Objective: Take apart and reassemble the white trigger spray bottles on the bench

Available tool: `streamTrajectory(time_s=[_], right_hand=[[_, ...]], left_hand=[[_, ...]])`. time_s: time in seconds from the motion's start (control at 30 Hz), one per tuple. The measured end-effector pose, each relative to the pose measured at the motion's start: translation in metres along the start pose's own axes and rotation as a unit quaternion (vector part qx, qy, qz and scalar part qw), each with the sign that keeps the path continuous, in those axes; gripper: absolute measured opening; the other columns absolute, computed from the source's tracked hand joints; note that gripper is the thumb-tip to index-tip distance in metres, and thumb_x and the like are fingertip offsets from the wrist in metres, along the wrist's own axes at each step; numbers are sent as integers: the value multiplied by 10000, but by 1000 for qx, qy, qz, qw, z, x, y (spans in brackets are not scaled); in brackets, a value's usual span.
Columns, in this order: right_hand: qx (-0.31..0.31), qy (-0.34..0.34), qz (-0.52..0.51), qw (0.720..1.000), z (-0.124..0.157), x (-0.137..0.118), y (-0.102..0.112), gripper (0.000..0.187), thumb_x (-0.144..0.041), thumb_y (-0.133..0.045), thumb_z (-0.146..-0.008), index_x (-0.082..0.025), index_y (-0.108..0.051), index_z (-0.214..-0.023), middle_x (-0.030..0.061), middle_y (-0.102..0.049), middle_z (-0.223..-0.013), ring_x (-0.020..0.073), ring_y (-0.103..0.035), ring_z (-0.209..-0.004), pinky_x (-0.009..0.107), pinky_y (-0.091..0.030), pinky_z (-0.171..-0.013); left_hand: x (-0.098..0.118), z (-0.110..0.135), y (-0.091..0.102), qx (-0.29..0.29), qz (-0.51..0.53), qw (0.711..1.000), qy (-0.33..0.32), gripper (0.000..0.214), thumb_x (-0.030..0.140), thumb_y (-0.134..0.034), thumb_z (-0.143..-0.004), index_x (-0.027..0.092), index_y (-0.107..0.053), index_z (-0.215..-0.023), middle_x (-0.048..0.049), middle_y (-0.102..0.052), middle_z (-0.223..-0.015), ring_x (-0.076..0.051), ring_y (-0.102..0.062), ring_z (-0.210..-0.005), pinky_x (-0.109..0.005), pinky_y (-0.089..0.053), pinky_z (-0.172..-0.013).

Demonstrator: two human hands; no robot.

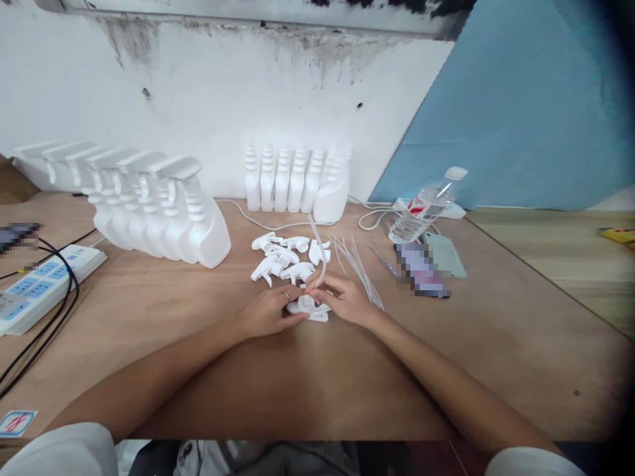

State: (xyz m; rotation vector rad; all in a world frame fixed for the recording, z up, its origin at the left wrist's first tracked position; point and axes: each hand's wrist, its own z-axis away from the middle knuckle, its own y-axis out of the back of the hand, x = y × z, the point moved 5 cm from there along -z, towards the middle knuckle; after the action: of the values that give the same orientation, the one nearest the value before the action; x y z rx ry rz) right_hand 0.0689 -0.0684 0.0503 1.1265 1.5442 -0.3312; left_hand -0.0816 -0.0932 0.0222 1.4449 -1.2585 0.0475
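Both my hands meet at the middle of the wooden table. My left hand grips a white spray trigger head that rests on the table. My right hand pinches a thin clear dip tube that rises up and away from the trigger head. A loose pile of white trigger heads lies just beyond my hands. Several more clear tubes lie fanned out to the right of my right hand.
A row of white spray bottles with triggers fitted stands at the left. Several white bottles without heads stand against the back wall. A power strip with black cables lies far left. A water bottle and phones lie right.
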Motion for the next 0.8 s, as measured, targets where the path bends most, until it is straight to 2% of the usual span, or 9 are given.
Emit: streamTrajectory(time_s=[0.13,0.2,0.4,0.6,0.8], right_hand=[[19,-31,-76,996,0,10,-5,144,-313,-545,-904,-190,-565,-831,1,-540,-788,102,-497,-599,240,-416,-561],[20,-37,-82,996,1,9,-8,161,-314,-541,-905,-186,-555,-808,-5,-521,-769,97,-484,-586,236,-399,-550],[24,-23,-8,999,2,-4,-10,209,-327,-523,-912,-181,-571,-770,-8,-512,-695,116,-485,-600,244,-399,-575],[-17,8,56,998,-2,-7,-10,194,-291,-503,-915,-192,-577,-765,25,-608,-769,162,-572,-739,292,-445,-700],[-30,17,106,994,-5,-13,-14,198,-256,-503,-901,-189,-586,-735,19,-610,-732,156,-558,-686,290,-441,-675]], left_hand=[[1,1,0,-9,19,1000,-9,396,392,-556,-885,201,-543,-1232,-84,-627,-1100,-187,-595,-979,-296,-466,-862],[1,3,0,-16,25,999,-14,414,396,-549,-890,191,-538,-1249,-93,-619,-1091,-186,-589,-974,-295,-467,-860],[1,4,-2,-11,40,999,-34,421,391,-541,-897,176,-549,-1259,-98,-594,-1022,-182,-569,-919,-296,-466,-828],[2,2,-2,-23,66,997,-31,353,381,-535,-902,163,-600,-1172,-93,-582,-1006,-179,-563,-930,-289,-459,-847],[2,3,-2,-12,66,997,-28,348,393,-539,-895,161,-609,-1145,-110,-593,-1049,-193,-565,-960,-311,-463,-862]])
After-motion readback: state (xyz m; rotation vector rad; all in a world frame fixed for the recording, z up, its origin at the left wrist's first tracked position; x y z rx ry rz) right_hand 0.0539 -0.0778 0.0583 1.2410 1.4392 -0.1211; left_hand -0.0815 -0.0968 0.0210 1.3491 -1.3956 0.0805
